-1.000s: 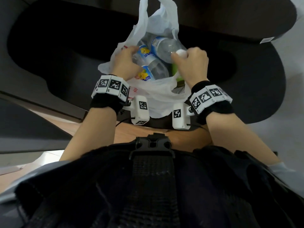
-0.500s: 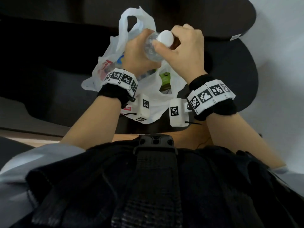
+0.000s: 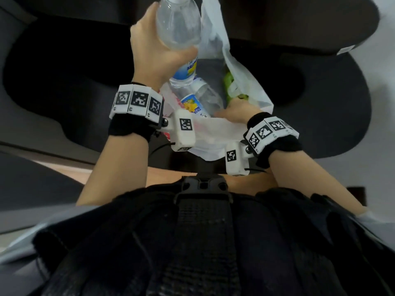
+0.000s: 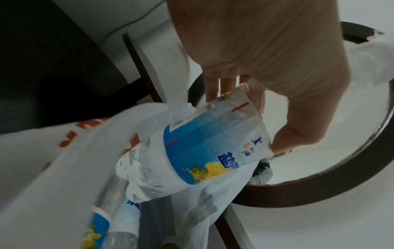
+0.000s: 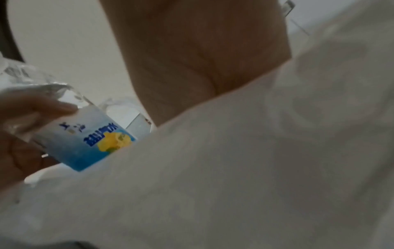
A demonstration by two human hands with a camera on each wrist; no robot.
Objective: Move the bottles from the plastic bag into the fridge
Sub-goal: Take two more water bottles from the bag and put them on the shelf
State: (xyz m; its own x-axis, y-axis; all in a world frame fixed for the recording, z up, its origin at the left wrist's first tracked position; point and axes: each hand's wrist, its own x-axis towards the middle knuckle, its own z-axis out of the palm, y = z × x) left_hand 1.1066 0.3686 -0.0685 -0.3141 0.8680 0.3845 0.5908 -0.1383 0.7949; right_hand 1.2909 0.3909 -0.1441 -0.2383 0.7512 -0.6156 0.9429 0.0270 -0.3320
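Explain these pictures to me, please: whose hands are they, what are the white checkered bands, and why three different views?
No machine here: a person wears three cameras. The wide picture comes from one on the head, looking down over the dark clothing at both arms. The checkered wristbands are printed markers, probably for tracking, and small white camera boxes hang beside them; those give the two close-up views.

The left hand holds a clear bottle with a blue and yellow label, lifted above a white plastic bag. The bag lies on a dark surface. The right hand reaches into the bag, where another bottle of the same kind and something green lie. The right wrist view is mostly bag, so its fingers stay hidden.
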